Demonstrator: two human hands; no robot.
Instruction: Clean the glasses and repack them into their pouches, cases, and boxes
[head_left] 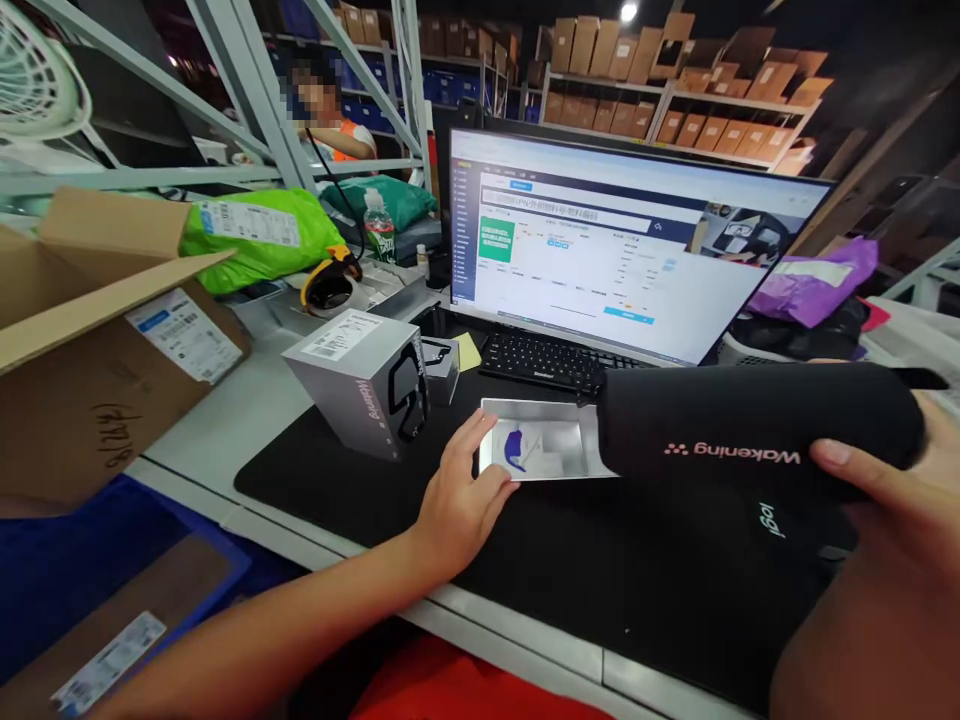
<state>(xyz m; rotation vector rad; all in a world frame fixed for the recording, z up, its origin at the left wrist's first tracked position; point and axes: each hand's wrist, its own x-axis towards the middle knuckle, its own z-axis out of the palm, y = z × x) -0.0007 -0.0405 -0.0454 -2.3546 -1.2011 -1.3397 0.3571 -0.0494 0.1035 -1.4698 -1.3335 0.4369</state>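
My left hand point(461, 490) pinches the near left edge of an open, shallow white box point(577, 450) lying on the black desk mat. Inside the box shows a silvery lining with a small purple and white picture. My right hand point(892, 480) grips a long black soft case point(750, 415) marked "Wakening", its thumb across the front. The case's left end lies over the right part of the box and hides it. To the left stand a grey printed carton point(360, 385) and, behind it, a smaller grey box point(441, 368).
A monitor point(600, 250) and a keyboard point(540, 360) stand behind the box. On the left are an open cardboard box point(97, 400), a green parcel point(262, 235), a yellow-black scanner point(330, 285) and a bottle point(379, 225). A purple bag point(817, 285) lies right. Another person point(345, 135) is beyond the frame.
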